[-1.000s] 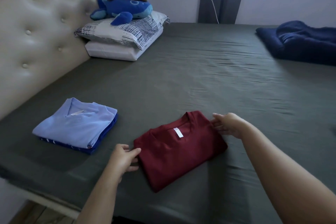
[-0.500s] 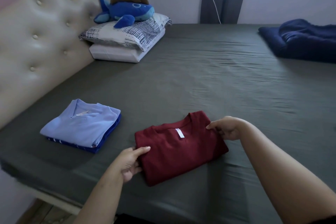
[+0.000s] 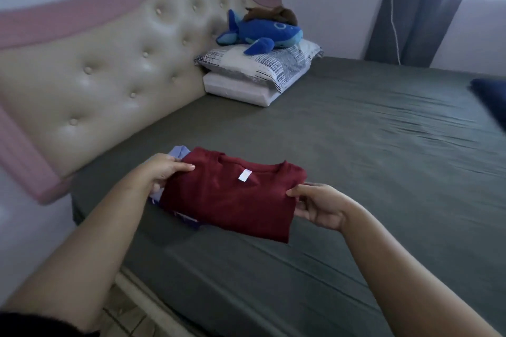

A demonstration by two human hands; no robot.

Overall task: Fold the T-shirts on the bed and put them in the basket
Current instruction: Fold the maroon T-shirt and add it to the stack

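Left hand (image 3: 161, 172) and right hand (image 3: 319, 206) pinch the folded red T-shirt (image 3: 232, 197) above the folded blue T-shirts (image 3: 179, 151); stacking seems underway, lowering squarely next.

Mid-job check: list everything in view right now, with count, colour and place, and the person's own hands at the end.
folded dark red T-shirt: one, dark red with a white neck tag, held over the stack near the bed's front edge
light blue folded T-shirt stack: one stack, light blue over darker blue, mostly hidden under the red one
grey-green bed sheet: one, covers the mattress
tufted cream headboard: one, cream with pink frame, left
pillows: two, patterned over white, by the headboard
blue plush whale: one, on the pillows
navy blanket: one, right edge
dark curtain: one, back wall
left hand: grips the red shirt's left edge
right hand: grips its right edge
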